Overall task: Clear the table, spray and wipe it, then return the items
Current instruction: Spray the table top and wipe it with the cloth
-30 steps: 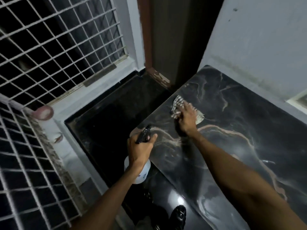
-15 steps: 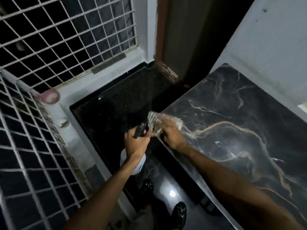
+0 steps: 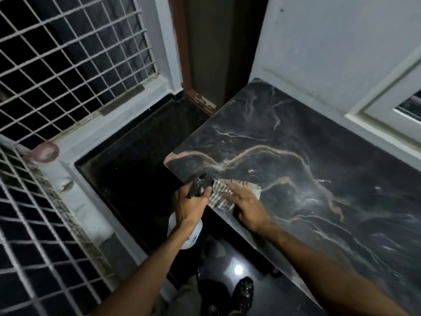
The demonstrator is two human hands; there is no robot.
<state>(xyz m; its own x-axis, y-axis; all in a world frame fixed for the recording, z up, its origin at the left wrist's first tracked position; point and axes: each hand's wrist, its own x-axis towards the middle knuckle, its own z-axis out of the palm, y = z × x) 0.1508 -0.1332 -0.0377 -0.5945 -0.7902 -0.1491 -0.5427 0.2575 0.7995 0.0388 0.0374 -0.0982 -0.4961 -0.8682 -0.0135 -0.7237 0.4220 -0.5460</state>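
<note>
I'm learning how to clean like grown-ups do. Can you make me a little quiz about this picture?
1. True or false: the left hand holds a spray bottle.
2. Where is the striped cloth? A) hanging on the window grille B) on the marble tabletop, by its edge, under the right hand C) on the floor
3. Fill in: the rest of the tabletop has ___ items on it.

Key: 1 true; 2 B; 3 no
</note>
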